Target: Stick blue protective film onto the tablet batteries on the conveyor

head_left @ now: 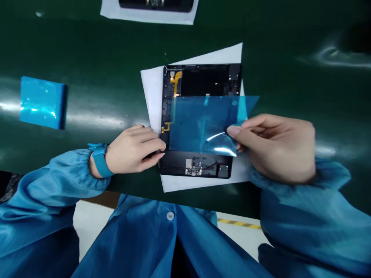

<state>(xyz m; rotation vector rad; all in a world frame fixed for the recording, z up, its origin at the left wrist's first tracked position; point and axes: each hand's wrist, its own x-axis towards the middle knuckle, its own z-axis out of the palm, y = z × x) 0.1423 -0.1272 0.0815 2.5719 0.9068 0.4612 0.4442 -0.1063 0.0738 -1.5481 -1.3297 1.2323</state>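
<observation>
An opened black tablet housing [197, 166], with orange flex cables and small circuit boards inside, lies on white paper sheets [152, 88]. Over its middle spreads a see-through blue plastic film [199, 123]. My right hand [278, 146] pinches the film's right edge between thumb and fingers. At the housing's lower left edge, my left hand [136, 148] has its thumb and fingertips closed on the rim, a blue wrist band [101, 160] around its wrist. How firmly the left fingers grip the rim is hard to see.
A stack of blue film sheets [42, 102] sits at the left on the green table mat [87, 50]. Beyond, at the top, part of another black device [156, 4] rests on white paper [174, 17]. The table's near edge runs just before my body.
</observation>
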